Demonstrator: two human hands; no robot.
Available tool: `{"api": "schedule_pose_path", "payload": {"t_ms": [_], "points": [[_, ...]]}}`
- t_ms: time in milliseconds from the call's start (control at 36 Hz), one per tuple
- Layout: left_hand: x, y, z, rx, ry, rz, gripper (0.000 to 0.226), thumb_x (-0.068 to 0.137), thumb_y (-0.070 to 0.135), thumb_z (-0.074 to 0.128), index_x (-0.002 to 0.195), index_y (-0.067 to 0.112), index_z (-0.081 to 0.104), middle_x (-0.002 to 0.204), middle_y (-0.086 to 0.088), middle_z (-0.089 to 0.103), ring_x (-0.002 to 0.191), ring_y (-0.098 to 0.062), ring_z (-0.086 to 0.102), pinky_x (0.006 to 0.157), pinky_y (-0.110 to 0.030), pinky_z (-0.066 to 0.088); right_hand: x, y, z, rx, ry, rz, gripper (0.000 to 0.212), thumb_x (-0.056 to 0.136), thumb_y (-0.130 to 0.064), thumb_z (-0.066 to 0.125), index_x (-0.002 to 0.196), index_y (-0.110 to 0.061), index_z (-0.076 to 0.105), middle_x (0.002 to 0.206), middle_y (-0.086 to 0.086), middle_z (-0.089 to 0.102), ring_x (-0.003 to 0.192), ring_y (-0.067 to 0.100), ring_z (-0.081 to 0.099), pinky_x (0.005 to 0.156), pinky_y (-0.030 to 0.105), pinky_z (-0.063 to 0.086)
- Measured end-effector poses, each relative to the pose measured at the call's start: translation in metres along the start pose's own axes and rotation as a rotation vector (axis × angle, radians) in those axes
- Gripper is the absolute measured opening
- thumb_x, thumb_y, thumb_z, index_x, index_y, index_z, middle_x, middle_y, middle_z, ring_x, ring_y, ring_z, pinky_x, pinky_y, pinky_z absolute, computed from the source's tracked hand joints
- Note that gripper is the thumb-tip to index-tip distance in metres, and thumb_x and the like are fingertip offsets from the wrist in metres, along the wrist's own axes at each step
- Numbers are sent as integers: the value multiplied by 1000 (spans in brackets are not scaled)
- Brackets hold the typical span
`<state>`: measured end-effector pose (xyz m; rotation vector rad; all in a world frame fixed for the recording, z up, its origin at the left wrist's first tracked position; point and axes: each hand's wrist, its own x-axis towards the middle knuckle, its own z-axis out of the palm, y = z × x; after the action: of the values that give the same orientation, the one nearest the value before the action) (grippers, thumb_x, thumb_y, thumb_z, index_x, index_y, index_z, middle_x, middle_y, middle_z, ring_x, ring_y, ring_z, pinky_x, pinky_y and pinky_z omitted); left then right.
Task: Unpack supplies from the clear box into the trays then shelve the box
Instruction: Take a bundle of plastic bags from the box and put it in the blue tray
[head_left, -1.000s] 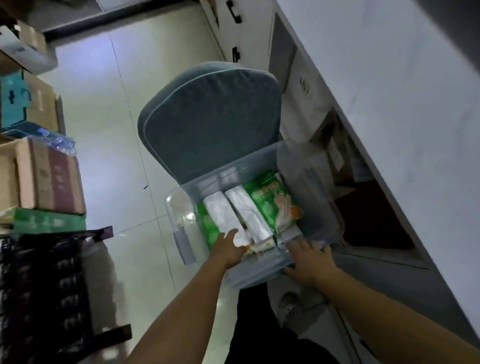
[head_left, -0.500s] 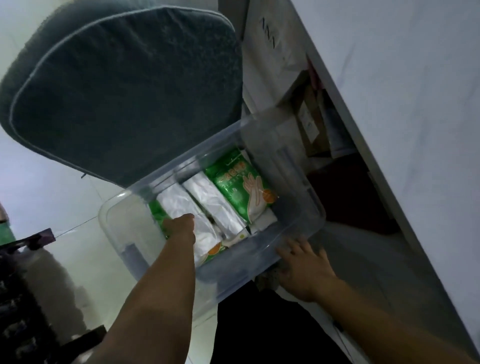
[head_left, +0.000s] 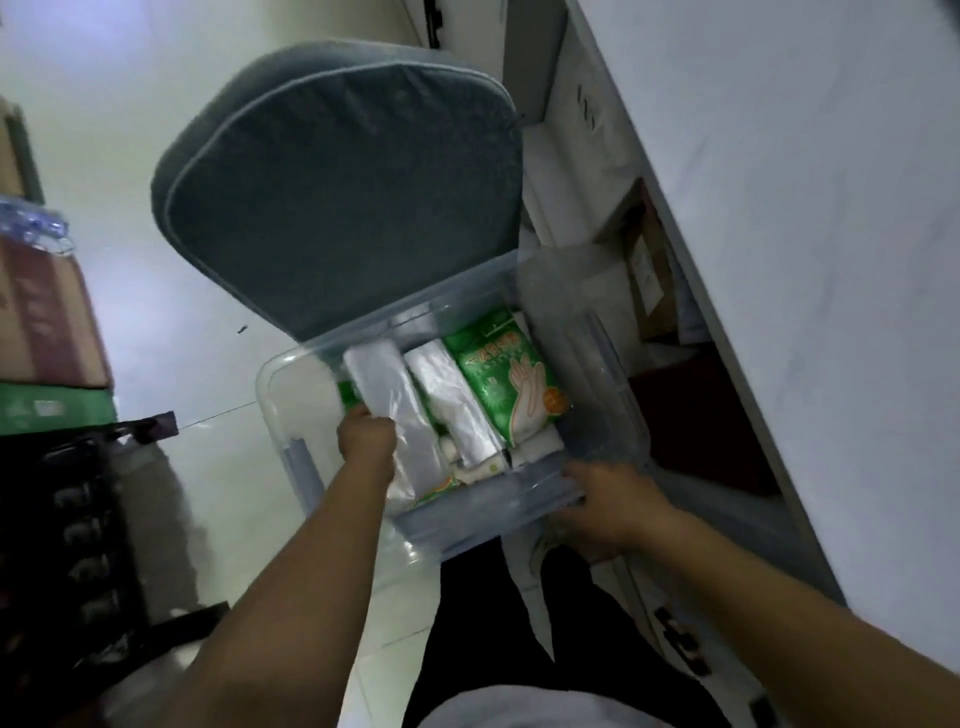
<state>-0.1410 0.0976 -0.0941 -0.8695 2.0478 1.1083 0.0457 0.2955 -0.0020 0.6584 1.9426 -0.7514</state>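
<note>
The clear box (head_left: 519, 499), resting against the grey cushion (head_left: 343, 187), was steadied at its near right corner by the right hand (head_left: 610, 504), so that a silver packet (head_left: 387, 395) could be gripped by the curled fingers of the left hand (head_left: 366, 441).
</note>
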Motion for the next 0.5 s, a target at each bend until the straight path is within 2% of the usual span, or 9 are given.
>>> {"api": "schedule_pose_path", "payload": {"t_ms": [56, 83, 139, 194, 250, 306, 389, 444, 500], "points": [[-33, 2, -16, 2, -68, 104, 39, 86, -6, 59, 124, 4, 63, 118, -18, 67, 104, -35, 64, 93, -39, 54, -7, -4, -18, 61, 33, -60, 55, 83, -46, 65, 133, -24, 53, 138, 7, 58, 124, 27, 55, 102, 39, 46], [-53, 5, -23, -19, -108, 129, 39, 86, -5, 61, 123, 6, 64, 116, -17, 67, 99, -33, 65, 86, -37, 56, -10, -7, -25, 133, 54, -83, 59, 82, -45, 68, 135, -23, 53, 138, 6, 58, 123, 26, 56, 101, 38, 47], [-86, 8, -37, -78, -198, 149, 35, 88, -3, 64, 121, 10, 64, 108, -12, 69, 85, -26, 64, 62, -27, 54, -19, -14, -37, 325, 90, -135, 68, 79, -43, 75, 139, -22, 52, 139, 5, 56, 121, 23, 57, 102, 36, 47], [-118, 8, -50, -149, -289, 166, 30, 88, -2, 66, 113, 13, 66, 102, -7, 71, 82, -23, 66, 50, -22, 51, -29, -22, -47, 533, 96, -198, 76, 72, -43, 82, 139, -23, 53, 136, 7, 56, 117, 20, 60, 101, 38, 49], [-149, 7, -63, -234, -372, 196, 28, 87, -1, 67, 110, 15, 68, 102, -3, 75, 86, -22, 71, 56, -22, 54, -41, -28, -54, 689, 68, -273, 89, 57, -54, 84, 137, -30, 54, 132, 5, 57, 113, 17, 62, 96, 38, 52], [-181, 6, -72, -286, -440, 217, 31, 87, 1, 68, 114, 16, 69, 106, -1, 76, 90, -19, 74, 63, -26, 57, -57, -32, -59, 775, 16, -335, 91, 49, -58, 84, 133, -37, 55, 126, 0, 62, 109, 15, 65, 83, 34, 52], [-220, 3, -81, -332, -479, 259, 37, 86, 3, 70, 122, 13, 66, 115, -4, 73, 101, -24, 72, 76, -36, 59, -78, -32, -59, 910, -99, -418, 75, 55, -48, 89, 124, -40, 61, 114, -4, 71, 103, 16, 70, 80, 38, 57], [-242, 1, -83, -359, -475, 294, 41, 85, 2, 71, 124, 12, 65, 118, -7, 72, 105, -27, 70, 84, -40, 59, -91, -31, -56, 987, -157, -474, 61, 62, -36, 89, 118, -36, 67, 112, 2, 73, 98, 21, 72, 83, 44, 59], [-258, -2, -82, -395, -478, 316, 42, 85, 2, 71, 125, 13, 65, 119, -8, 71, 105, -28, 70, 85, -41, 58, -102, -30, -52, 1023, -165, -525, 50, 66, -28, 85, 114, -30, 71, 111, 10, 73, 93, 25, 72, 84, 47, 57]]}}
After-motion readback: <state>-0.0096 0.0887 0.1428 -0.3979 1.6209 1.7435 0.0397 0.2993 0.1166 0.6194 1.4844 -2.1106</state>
